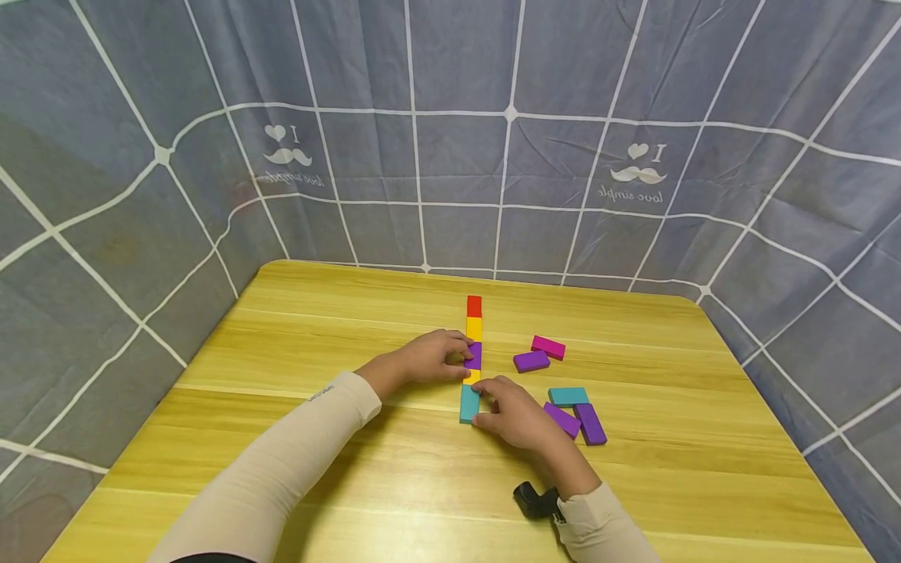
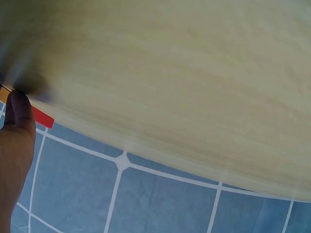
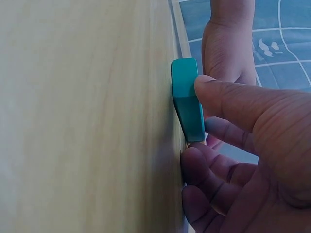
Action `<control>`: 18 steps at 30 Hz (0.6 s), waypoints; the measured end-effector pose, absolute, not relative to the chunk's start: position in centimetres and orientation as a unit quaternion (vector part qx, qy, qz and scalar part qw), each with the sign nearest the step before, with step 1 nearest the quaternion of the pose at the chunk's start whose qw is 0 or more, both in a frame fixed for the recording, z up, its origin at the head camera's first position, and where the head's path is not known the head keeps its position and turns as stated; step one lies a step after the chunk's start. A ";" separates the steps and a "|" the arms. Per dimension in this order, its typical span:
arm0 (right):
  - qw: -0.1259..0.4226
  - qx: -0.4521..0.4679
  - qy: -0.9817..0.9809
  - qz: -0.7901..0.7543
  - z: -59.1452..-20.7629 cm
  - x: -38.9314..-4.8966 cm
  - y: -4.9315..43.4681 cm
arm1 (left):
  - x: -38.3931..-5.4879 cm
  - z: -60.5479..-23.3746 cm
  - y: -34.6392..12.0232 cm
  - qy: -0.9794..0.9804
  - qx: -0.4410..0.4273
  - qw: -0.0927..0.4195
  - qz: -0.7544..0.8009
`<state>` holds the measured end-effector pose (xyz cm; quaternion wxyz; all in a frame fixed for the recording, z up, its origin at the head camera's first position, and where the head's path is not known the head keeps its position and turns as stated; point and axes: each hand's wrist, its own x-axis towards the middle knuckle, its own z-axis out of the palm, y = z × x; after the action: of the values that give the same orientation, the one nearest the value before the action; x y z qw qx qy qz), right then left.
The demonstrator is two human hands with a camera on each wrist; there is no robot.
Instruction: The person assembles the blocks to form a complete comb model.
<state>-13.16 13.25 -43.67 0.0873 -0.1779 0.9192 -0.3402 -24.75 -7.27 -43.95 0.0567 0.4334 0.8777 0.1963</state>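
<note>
Left sleeve [image 1: 281, 461]: nearest the camera; pale, snug fabric, softly wrinkled; entering from the lower left.
Right sleeve [image 1: 608, 524]: likewise pale; beside a black wrist device [image 1: 535, 500].
Left hand [image 1: 436, 356]: bent over the left edge of the purple block [image 1: 475, 356], thumb near the near yellow block [image 1: 475, 377]; cannot tell whether pinching or merely steadying.
Right hand [image 1: 517, 410]: gripping the teal block [image 1: 469, 405], thumb against its side, finger at its far end.
Far to near: red block [image 1: 475, 306], far yellow block [image 1: 475, 329], purple, yellow, teal; seemingly end to end, mid-worktop.
Near end of the line: apparently being aligned, as the step in hand; next move probably calling for gentle squaring-up, then release without a nudge.
Loose at right: magenta block [image 1: 548, 347] and spare purple block [image 1: 531, 361] close together; nearer, spare teal block [image 1: 567, 397] beside two more purple blocks [image 1: 590, 424].
Shapes: flat, smooth, matt-looking oblongs with crisp edges.
Worktop [image 1: 394, 493]: yellow, wood-grained, faintly glossy.
Backdrop curtain [image 1: 457, 156]: grey-blue, creased, white-gridded.
</note>
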 end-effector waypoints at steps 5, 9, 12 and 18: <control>0.089 -0.178 0.919 -0.340 -43.7 -13.2 13.3 | -24.7 -43.9 -7.3 0.878 0.433 0.059 0.197; 0.081 -0.169 0.918 -0.349 -43.5 -13.4 13.5 | -24.7 -43.9 -7.2 0.878 0.432 0.059 0.197; 0.071 -0.150 0.918 -0.360 -43.4 -13.6 13.9 | -24.8 -44.0 -7.2 0.878 0.432 0.057 0.195; 0.058 -0.139 0.915 -0.374 -42.5 -14.4 15.4 | -24.8 -44.0 -7.2 0.878 0.433 0.060 0.196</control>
<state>-14.38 15.39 -42.46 0.0577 -0.1388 0.9151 -0.3743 -24.82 -7.20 -44.02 0.0602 0.4328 0.8779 0.1958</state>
